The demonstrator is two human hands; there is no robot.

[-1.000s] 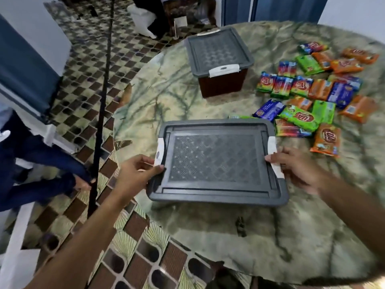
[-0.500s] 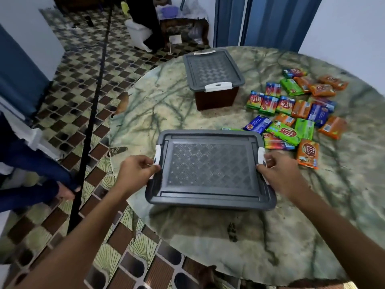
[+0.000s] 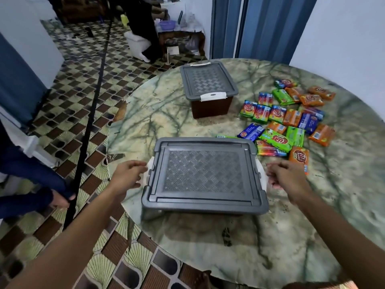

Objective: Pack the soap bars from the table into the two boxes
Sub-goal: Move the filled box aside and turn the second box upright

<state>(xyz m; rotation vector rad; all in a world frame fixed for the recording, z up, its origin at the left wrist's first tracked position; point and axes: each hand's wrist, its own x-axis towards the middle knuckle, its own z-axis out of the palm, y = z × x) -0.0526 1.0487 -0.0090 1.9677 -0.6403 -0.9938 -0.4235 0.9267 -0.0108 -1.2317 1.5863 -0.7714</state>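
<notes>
Two hands flank near box (image 3: 204, 174) | left fingers (image 3: 140, 164), right fingers (image 3: 270, 170) at clasps

In front of you sits the near box with a grey matt plastic lid (image 3: 204, 174), its centre panel moulded in a woven, embossed texture, with smooth white plastic latches (image 3: 150, 166) at each side. The far dark brown plastic box (image 3: 208, 88) carries the same textured grey lid. Your round table (image 3: 187, 236) looks like polished green-veined marble or a marble-print covering; which one cannot be told. The soap bars in glossy printed wrappers (image 3: 277, 138) catch the light. The patterned floor tiles (image 3: 68, 113) look smooth.
</notes>
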